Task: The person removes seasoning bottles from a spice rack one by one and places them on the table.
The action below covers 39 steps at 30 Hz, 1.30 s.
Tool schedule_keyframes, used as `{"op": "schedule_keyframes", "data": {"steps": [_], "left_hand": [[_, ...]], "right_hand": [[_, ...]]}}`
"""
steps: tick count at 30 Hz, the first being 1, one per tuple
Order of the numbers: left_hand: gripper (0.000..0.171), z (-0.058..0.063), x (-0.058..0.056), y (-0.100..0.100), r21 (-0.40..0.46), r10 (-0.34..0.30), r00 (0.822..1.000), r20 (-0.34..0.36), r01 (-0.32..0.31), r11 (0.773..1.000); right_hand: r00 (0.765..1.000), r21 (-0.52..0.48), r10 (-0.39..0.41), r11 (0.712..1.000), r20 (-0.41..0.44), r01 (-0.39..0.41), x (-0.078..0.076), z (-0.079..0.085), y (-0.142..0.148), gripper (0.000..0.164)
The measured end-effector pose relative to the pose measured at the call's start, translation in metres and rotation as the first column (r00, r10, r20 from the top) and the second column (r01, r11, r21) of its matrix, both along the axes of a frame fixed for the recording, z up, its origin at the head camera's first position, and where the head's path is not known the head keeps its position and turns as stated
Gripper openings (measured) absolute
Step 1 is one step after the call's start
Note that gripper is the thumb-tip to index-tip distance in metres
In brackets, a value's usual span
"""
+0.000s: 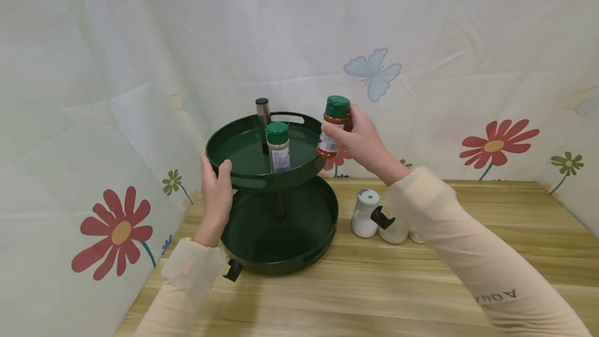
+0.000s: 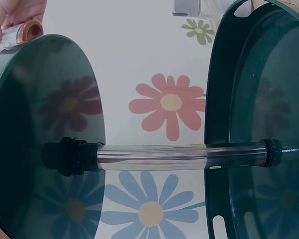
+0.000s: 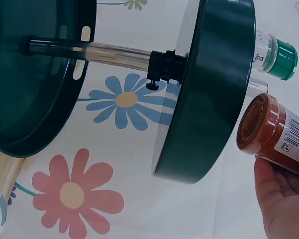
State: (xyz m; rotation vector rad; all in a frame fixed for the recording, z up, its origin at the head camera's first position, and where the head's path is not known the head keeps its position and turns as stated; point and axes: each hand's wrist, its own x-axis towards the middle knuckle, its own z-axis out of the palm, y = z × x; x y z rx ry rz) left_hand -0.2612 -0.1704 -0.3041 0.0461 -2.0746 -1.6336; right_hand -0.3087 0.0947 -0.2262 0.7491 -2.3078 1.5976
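My right hand (image 1: 367,142) grips a spice jar (image 1: 334,129) of red-orange seasoning with a green lid, held upright at the right rim of the upper tray. The right wrist view shows the base of this jar (image 3: 261,127) beside the tray's outer wall, apart from it. A second green-lidded jar (image 1: 279,152), with pale contents, stands in the upper tray (image 1: 241,152) of a dark green two-tier rack. My left hand (image 1: 217,196) rests against the left outside of that tray, thumb and fingers extended. Below is the lower tray (image 1: 281,238), with a metal pole (image 2: 154,157) between the tiers.
On the wooden table (image 1: 351,295), right of the rack, stand a white-topped shaker (image 1: 365,215) and a clear jar (image 1: 394,233), with another partly hidden by my right sleeve. A flower-patterned curtain (image 1: 299,30) hangs behind and along the left.
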Motion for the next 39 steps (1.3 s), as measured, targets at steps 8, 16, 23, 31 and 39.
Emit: {"op": "schedule_keyframes", "data": {"steps": [8, 16, 23, 31, 39], "left_hand": [[0.07, 0.0, 0.0, 0.0, -0.002, 0.004, 1.0, 0.011, -0.004, 1.0], [0.071, 0.0, 0.0, 0.0, -0.002, 0.005, 1.0, 0.013, -0.005, 1.0], [0.071, -0.001, 0.0, 0.0, -0.006, 0.011, 1.0, 0.001, -0.011, 1.0], [0.07, -0.001, -0.001, 0.0, -0.004, 0.01, 1.0, -0.008, -0.01, 1.0], [0.07, 0.0, 0.0, 0.0, -0.006, 0.009, 1.0, -0.006, -0.009, 1.0]], "right_hand": [[1.0, 0.017, 0.004, 1.0, 0.016, -0.005, 0.005, -0.002, 0.012, 0.042], [1.0, 0.054, -0.006, 0.999, 0.009, 0.006, 0.006, -0.009, 0.023, 0.042], [0.999, 0.071, -0.021, 0.997, 0.038, 0.018, 0.008, -0.017, 0.032, 0.043], [0.997, 0.094, -0.046, 0.995, 0.066, 0.04, 0.01, -0.025, 0.044, 0.044], [0.992, 0.13, -0.053, 0.991, 0.11, 0.038, 0.014, -0.031, 0.055, 0.046]]}}
